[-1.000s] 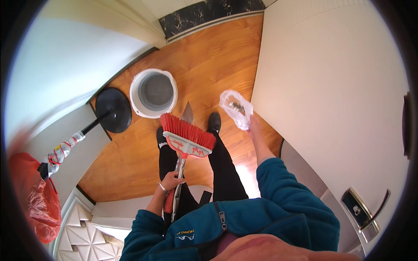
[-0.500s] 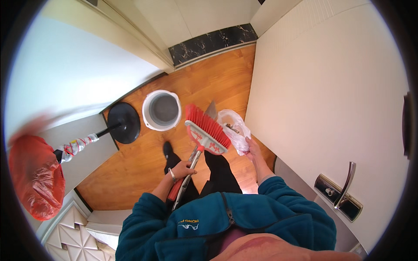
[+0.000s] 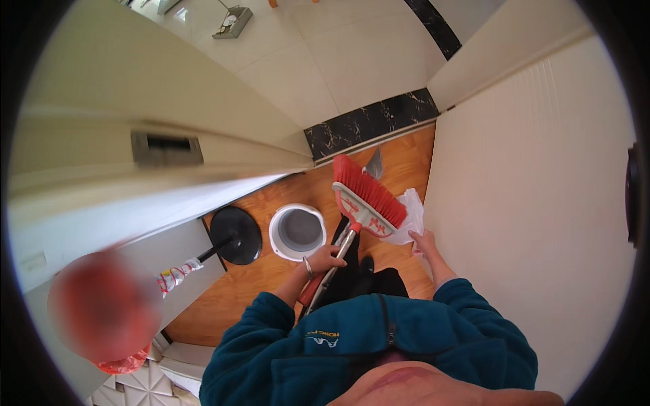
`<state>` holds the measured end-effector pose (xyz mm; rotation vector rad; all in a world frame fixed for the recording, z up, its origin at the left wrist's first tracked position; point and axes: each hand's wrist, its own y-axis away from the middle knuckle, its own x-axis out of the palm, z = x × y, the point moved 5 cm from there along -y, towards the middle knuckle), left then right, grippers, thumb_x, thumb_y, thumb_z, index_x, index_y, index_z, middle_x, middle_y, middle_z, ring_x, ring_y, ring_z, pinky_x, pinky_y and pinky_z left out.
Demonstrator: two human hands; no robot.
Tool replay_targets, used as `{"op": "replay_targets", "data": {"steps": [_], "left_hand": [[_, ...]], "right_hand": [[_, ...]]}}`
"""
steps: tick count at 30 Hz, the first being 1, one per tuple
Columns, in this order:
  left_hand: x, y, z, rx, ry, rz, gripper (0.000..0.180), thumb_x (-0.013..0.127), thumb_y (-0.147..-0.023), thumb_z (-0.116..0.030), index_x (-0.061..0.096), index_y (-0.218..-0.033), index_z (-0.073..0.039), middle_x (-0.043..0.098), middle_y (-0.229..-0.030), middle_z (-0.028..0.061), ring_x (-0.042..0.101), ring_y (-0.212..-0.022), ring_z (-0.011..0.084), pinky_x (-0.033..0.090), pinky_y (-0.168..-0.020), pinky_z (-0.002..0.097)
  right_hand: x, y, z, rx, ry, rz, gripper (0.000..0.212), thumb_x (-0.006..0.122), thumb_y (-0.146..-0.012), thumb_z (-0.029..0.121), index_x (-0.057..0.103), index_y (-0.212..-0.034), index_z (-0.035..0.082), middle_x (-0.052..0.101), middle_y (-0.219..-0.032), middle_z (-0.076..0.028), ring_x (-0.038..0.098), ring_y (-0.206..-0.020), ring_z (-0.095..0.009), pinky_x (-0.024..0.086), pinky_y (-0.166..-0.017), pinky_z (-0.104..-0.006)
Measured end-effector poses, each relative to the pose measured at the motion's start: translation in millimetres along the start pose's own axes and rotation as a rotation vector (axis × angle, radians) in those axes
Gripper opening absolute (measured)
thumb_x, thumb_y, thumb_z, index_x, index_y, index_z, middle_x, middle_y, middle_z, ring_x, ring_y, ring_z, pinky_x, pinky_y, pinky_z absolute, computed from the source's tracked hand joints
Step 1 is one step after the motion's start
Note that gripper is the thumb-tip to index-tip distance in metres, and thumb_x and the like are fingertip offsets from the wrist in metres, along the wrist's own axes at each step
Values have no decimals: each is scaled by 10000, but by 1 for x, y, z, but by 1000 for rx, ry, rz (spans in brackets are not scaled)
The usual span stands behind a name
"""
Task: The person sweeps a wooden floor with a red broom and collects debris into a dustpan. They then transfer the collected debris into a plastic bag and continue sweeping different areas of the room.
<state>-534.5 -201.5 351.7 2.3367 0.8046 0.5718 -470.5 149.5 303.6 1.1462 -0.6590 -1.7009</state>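
My left hand (image 3: 325, 260) is closed around the metal stick of a broom (image 3: 353, 233). The broom's head, with red bristles (image 3: 369, 191) on a white and red base, is raised in front of me and tilted. A second pole with a red grip (image 3: 311, 291) runs beside the stick, close to the same hand. Behind the bristles a grey pointed flat piece (image 3: 374, 164) shows; I cannot tell what it belongs to. My right hand (image 3: 424, 242) pinches the edge of a white translucent plastic bag (image 3: 413, 211), partly hidden by the broom head.
A white bucket (image 3: 273, 237) stands on the wood floor, left of the broom. Beside it is a round black base (image 3: 244, 247) with a pole and a blurred red covered top (image 3: 105, 304). A black marble threshold (image 3: 372, 122) lies ahead, with white doors (image 3: 521, 176) alongside.
My view has swung left and forward, bringing the tiled floor beyond the threshold into sight. The bag has slipped further behind the broom head. Both hands keep their hold.
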Motion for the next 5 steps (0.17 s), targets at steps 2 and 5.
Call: {"op": "replay_targets", "data": {"steps": [2,5], "left_hand": [[-29,-26,-19,-61,34,-14,251,728,-709,-190,648,-842,7,596,-717,20,543,-695,87,449,-647,271],[-78,-54,-53,-37,-131,-79,311,715,-704,-292,660,-823,-10,647,-768,117,599,-755,206,458,-715,332]], "right_hand": [[-22,-37,38,-43,-53,-24,272,664,-817,198,635,-1049,57,566,-725,-44,507,-489,-181,523,-431,-356],[-49,-84,85,-204,85,-129,335,680,-802,257,663,-1087,82,660,-966,-130,641,-750,-244,548,-510,-418]]}}
